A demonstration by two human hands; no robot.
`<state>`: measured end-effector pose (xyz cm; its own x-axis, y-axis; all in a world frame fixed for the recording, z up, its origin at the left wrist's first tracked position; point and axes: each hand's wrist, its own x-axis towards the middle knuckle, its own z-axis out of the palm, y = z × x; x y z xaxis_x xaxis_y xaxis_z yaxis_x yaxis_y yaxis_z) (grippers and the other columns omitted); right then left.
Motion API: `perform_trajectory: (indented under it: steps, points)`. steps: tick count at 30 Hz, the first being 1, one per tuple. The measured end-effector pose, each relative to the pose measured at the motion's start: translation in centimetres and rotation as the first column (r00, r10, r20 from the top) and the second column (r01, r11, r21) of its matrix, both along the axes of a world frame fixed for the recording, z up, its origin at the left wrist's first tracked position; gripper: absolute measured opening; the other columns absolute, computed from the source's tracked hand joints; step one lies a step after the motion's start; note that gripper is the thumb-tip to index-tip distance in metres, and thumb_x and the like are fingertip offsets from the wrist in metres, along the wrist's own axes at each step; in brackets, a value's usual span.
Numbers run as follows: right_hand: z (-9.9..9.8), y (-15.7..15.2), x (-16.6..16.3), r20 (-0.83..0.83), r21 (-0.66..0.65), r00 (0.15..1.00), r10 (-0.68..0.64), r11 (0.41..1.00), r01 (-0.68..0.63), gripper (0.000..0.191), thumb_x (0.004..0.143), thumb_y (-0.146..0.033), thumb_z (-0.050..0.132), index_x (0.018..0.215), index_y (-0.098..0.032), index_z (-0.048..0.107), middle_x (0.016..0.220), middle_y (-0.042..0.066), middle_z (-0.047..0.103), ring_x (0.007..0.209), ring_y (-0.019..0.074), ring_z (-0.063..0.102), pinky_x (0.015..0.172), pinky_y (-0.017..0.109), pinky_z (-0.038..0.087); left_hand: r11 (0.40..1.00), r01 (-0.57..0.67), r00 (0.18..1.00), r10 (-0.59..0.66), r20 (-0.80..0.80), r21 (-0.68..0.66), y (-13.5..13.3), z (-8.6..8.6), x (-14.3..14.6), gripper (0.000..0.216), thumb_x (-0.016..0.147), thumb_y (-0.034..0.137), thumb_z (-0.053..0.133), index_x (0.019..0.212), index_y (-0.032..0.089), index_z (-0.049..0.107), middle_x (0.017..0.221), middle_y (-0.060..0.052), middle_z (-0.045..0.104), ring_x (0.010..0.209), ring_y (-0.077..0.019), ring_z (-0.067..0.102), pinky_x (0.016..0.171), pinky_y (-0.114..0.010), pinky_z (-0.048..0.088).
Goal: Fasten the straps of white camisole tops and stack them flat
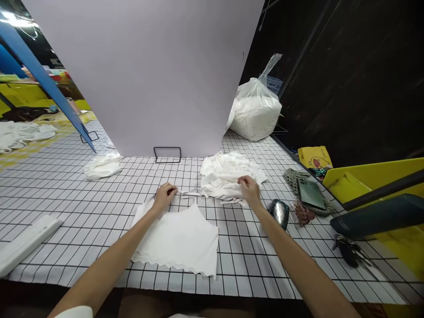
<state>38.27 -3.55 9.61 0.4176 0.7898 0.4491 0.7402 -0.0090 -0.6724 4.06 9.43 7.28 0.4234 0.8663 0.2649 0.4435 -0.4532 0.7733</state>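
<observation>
Camisole, wht, strap at L grip

A white camisole lies flat near crumpled garments.

No lettering, brand or number can be read.
Beyond the green phone, a yellow packet bears a red rounded printed figure without legible words; right of the phone, a dark cylinder carries a faint mark, too small to make out; far left of it, a long white pack shows blurred marks.
</observation>
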Motion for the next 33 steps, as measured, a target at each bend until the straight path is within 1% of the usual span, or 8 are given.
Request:
perform_trajectory:
  steps: [5,10,14,17,21,26,30,33]
  points:
    - [0.7,-0.1,-3.7,0.078,-0.001,0.980,0.183,0.983,-0.183,0.025,0.097,-0.028,0.045,0.104,-0.020,0.067,0.101,0.012,0.070,0.102,0.0275,0.063,0.092,0.048,0.052,0.997,0.038,0.998,-0.035,0.047,-0.072,-0.3,1.0,0.6,0.022,0.083,0.042,0.063,0.079,0.022,0.073,0.081,-0.005,0.068,0.080,-0.0211,0.064,0.072,-0.033,0.051]
    - [0.7,4.6,-12.1,0.125,-0.272,0.843,0.523,0.835,-0.478,0.039,0.088,-0.016,0.059,0.125,-0.023,0.065,0.119,0.010,0.071,0.126,0.0347,0.051,0.106,0.066,0.035,0.989,0.130,0.988,-0.124,0.090,-0.070,-1.1,2.4,1.0,0.024,0.082,0.044,0.065,0.082,0.022,0.076,0.082,-0.006,0.067,0.082,-0.0217,0.064,0.071,-0.032,0.053]
    - [1.5,5.8,-12.5,0.074,-0.245,0.885,0.460,0.868,-0.431,0.025,0.093,-0.015,0.050,0.097,-0.021,0.075,0.094,0.009,0.074,0.103,0.0269,0.060,0.098,0.052,0.045,0.985,0.157,0.986,-0.153,0.065,-0.065,-0.4,2.8,-0.1,0.020,0.081,0.039,0.066,0.074,0.022,0.074,0.076,-0.004,0.065,0.074,-0.0204,0.062,0.071,-0.034,0.053]
    - [2.0,4.7,-10.7,0.078,-0.202,0.912,0.402,0.902,-0.381,0.026,0.094,-0.018,0.049,0.104,-0.021,0.073,0.104,0.010,0.072,0.106,0.0255,0.058,0.096,0.047,0.047,0.980,0.182,0.982,-0.176,0.072,-0.082,0.5,2.6,-0.8,0.021,0.082,0.039,0.065,0.074,0.022,0.074,0.077,-0.004,0.066,0.074,-0.0204,0.063,0.072,-0.034,0.054]
    - [1.5,4.5,-11.3,0.137,-0.314,0.856,0.499,0.841,-0.440,0.036,0.082,-0.013,0.062,0.115,-0.024,0.072,0.114,0.008,0.071,0.116,0.0281,0.055,0.104,0.053,0.041,0.964,0.250,0.965,-0.241,0.103,-0.093,1.0,2.2,-0.4,0.020,0.082,0.040,0.066,0.080,0.022,0.075,0.083,-0.005,0.069,0.080,-0.0210,0.065,0.075,-0.033,0.054]
    - [0.9,5.2,-12.6,0.142,-0.257,0.906,0.399,0.899,-0.355,0.026,0.081,-0.006,0.055,0.084,-0.020,0.077,0.085,0.008,0.071,0.096,0.0242,0.059,0.091,0.043,0.050,0.964,0.256,0.966,-0.251,0.067,-0.073,1.2,1.3,0.0,0.017,0.085,0.033,0.063,0.080,0.021,0.075,0.084,-0.005,0.068,0.081,-0.0210,0.065,0.075,-0.034,0.054]
    - [1.7,2.7,-10.4,0.104,-0.187,0.941,0.322,0.936,-0.300,0.030,0.083,-0.007,0.049,0.089,-0.019,0.075,0.089,0.007,0.072,0.093,0.0207,0.063,0.087,0.037,0.054,0.967,0.248,0.968,-0.249,-0.019,-0.062,1.5,0.4,-0.7,0.016,0.083,0.024,0.061,0.073,0.022,0.073,0.078,-0.005,0.066,0.076,-0.0222,0.064,0.073,-0.038,0.054]
    - [2.3,-0.3,-7.7,0.097,-0.260,0.928,0.359,0.910,-0.324,0.028,0.082,-0.009,0.051,0.089,-0.020,0.075,0.090,0.006,0.074,0.092,0.0212,0.066,0.086,0.038,0.055,0.974,0.226,0.972,-0.227,-0.067,-0.022,1.8,0.5,-1.0,0.017,0.083,0.017,0.058,0.083,0.021,0.074,0.094,-0.008,0.068,0.096,-0.0291,0.062,0.088,-0.048,0.050]
